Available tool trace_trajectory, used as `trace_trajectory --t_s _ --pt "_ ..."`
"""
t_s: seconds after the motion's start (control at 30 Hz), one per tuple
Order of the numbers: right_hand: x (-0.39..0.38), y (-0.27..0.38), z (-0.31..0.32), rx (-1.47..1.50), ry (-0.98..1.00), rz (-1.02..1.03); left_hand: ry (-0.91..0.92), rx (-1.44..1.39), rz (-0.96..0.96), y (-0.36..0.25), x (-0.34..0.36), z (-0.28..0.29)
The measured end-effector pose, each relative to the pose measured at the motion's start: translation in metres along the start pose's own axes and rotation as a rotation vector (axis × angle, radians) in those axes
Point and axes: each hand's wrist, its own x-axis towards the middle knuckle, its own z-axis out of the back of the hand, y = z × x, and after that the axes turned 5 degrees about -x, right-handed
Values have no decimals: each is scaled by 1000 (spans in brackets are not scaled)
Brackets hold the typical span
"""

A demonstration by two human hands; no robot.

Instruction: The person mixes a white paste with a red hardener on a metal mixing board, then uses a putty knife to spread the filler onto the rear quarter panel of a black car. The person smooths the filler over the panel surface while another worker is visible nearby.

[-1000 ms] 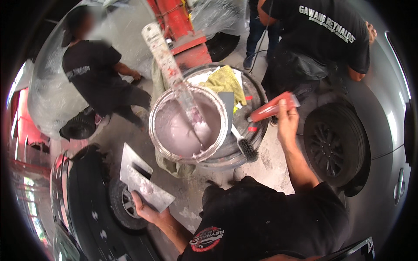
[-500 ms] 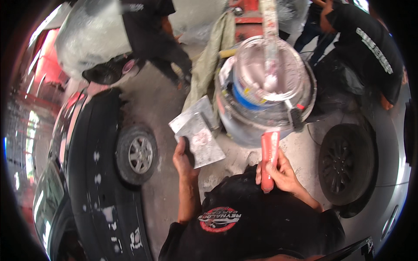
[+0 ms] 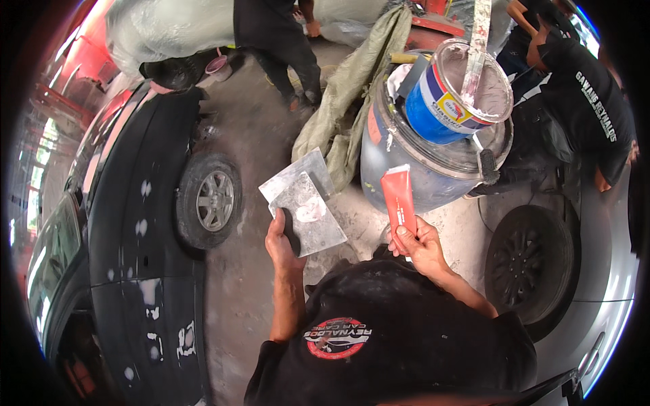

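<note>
Red tube, 1 pc.: near side of drum; pinched at lower end by R hand; prob. light, soft, squeezable, best held there. Grey plates, overlapping, w/ pink dab: L of drum; clasped at edge by L hand; prob. stiff, slick if smeared.

Worn: black shirt, pale specks on cloth | short sleeves, forearms bare | round red-and-black emblem with white lettering, upper front | left hand ungloved | right hand ungloved, both wrists bare
</note>
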Motion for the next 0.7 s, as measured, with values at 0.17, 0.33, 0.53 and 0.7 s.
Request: trace_trajectory --t_s 0.17,0.33,0.53,0.7 --pt "-1 -20 -22 -58 72 172 -99 -6 20 -3 -10 26" --pt "2 -20 -38 -64 41 148 -90 -39 21 -1 -11 41" --pt "11 -19 -41 68 26 140 -216 -16 41 -8 -13 31" --pt "13 -21 -36 -126 -4 295 -225 -58 67 -16 -22 20"
